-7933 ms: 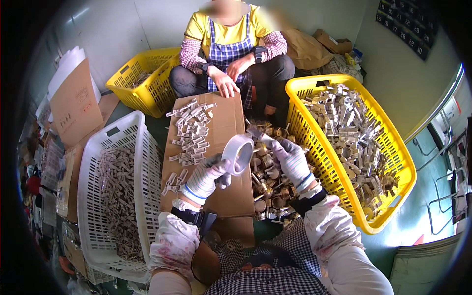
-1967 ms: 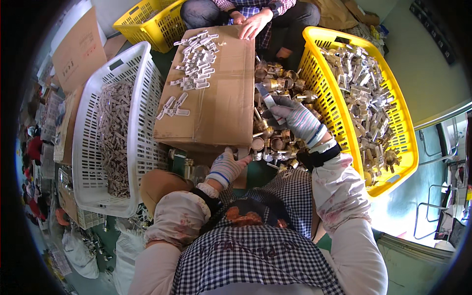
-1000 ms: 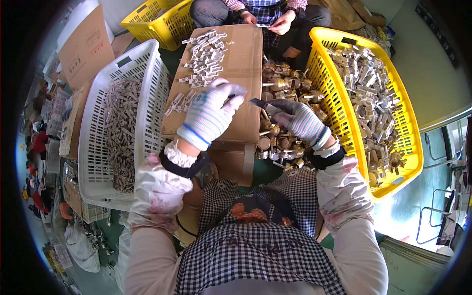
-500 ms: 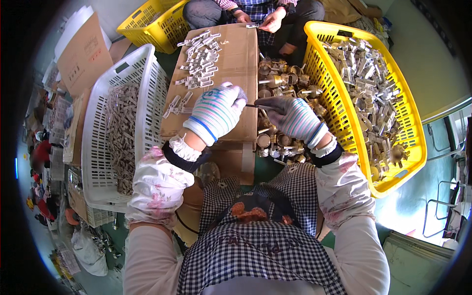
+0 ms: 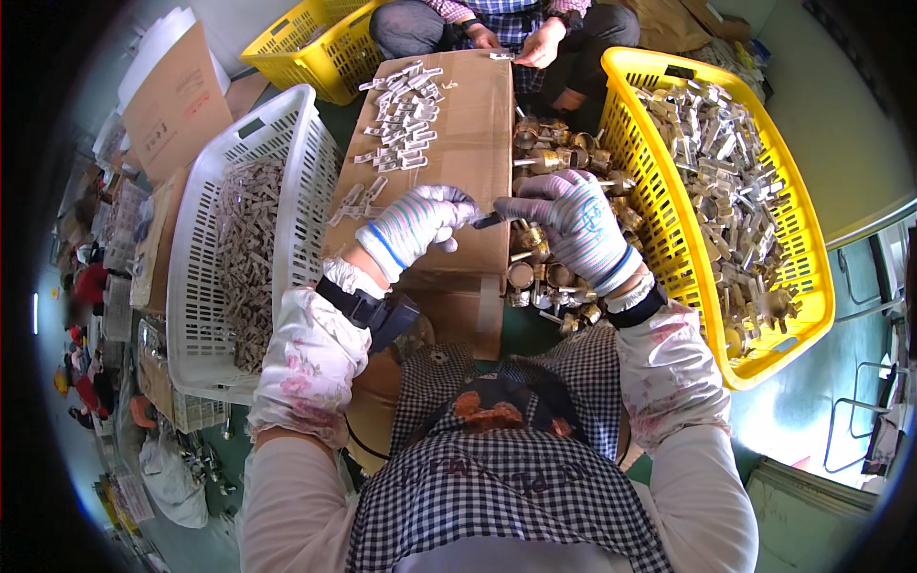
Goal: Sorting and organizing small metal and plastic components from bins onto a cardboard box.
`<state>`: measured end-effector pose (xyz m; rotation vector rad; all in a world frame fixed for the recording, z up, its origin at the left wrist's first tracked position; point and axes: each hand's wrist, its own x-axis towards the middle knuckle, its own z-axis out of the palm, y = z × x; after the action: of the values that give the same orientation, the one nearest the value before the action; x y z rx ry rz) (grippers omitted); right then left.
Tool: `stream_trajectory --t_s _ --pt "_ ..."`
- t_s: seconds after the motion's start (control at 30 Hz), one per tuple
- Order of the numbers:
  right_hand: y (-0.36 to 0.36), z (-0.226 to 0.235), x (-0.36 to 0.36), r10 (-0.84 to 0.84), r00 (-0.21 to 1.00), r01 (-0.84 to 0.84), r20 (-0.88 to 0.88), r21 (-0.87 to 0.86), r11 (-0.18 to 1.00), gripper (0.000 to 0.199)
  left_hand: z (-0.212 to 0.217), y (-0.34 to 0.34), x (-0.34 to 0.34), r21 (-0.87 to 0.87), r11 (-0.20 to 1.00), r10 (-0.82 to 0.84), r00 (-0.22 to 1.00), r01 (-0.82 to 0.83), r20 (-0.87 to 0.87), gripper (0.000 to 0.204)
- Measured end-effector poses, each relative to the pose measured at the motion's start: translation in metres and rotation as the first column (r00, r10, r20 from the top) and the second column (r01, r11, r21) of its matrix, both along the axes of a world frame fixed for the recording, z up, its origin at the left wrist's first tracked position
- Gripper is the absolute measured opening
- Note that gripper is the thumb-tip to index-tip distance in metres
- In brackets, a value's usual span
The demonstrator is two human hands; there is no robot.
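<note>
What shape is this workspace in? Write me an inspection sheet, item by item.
Surface: cardboard box, with pale clip-like pieces on its left side.
Job's things: dark strip, held in hand; metal parts piled right of the box.
Clutter: white basket and large yellow basket, both holding many pieces; white sack at lower left.
Grips: left grip gloved, next to the strip, contact unclear; right grip gloved, pinching the strip.
Cables: thin dark cord beside the apron; purpose unclear.
Surroundings: co-worker seated opposite, hands at the box's far edge; second yellow basket beyond the white one.
</note>
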<state>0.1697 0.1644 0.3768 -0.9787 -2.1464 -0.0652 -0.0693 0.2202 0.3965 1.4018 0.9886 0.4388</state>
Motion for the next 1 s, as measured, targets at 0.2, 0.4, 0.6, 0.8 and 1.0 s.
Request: stream_trajectory --t_s 0.2,0.4,0.6,0.8,1.0 --pt "0.005 -0.002 -0.005 0.172 0.981 -0.170 -0.088 0.022 0.985 0.043 -0.011 -0.006 -0.017 -0.173 0.982 0.100 0.984 -0.074 0.149 0.017" --pt "-0.001 0.004 -0.017 0.234 0.965 -0.243 -0.115 -0.064 0.968 0.042 -0.014 -0.011 -0.026 -0.184 0.974 0.157 0.980 -0.134 0.119 0.017" --pt "-0.007 0.012 -0.025 0.257 0.966 -0.251 0.020 -0.147 0.957 0.047 -0.017 -0.014 -0.030 -0.076 0.985 0.151 0.986 -0.156 -0.071 0.017" --pt "-0.021 -0.016 -0.043 0.036 0.988 -0.101 -0.150 -0.456 0.884 0.031 -0.002 -0.010 -0.039 0.059 0.983 0.180 0.979 -0.175 -0.097 0.014" --pt "-0.015 -0.020 -0.050 0.148 0.979 -0.096 0.139 -0.324 0.941 0.022 -0.010 -0.017 -0.042 -0.020 0.977 0.212 0.974 -0.214 -0.075 0.011"
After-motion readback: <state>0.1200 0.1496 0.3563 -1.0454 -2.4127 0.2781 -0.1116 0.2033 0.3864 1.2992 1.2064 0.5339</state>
